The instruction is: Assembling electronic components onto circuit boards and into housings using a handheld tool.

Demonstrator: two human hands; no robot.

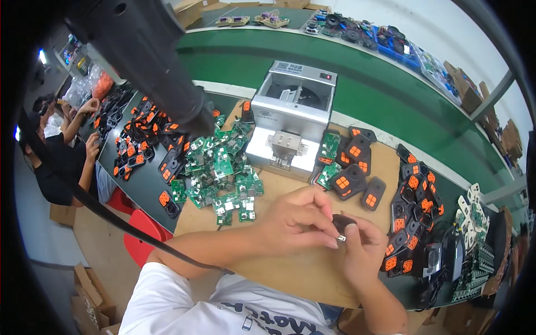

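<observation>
In front of my chest, both hands meet over a small dark plastic housing point(344, 221). My right hand point(365, 245) is closed round it, the thumb along its near side. My left hand point(301, 220) is closed in a pinch, its fingertips against a small silvery piece point(340, 238) at the housing's edge. Whatever lies between those left fingers is hidden. Just beyond my hands lie black housings with orange buttons point(347, 180). A heap of green circuit boards point(218, 162) spreads to the left, on the brown board point(273, 273) that covers the worktop.
A silver-grey bench machine point(290, 114) stands past the boards. More orange-buttoned housings point(410, 212) pile up at the right, others point(142, 137) at the far left. White plates and boards point(472, 223) lie far right. A red stool point(142, 237) and a co-worker point(61, 162) are at left.
</observation>
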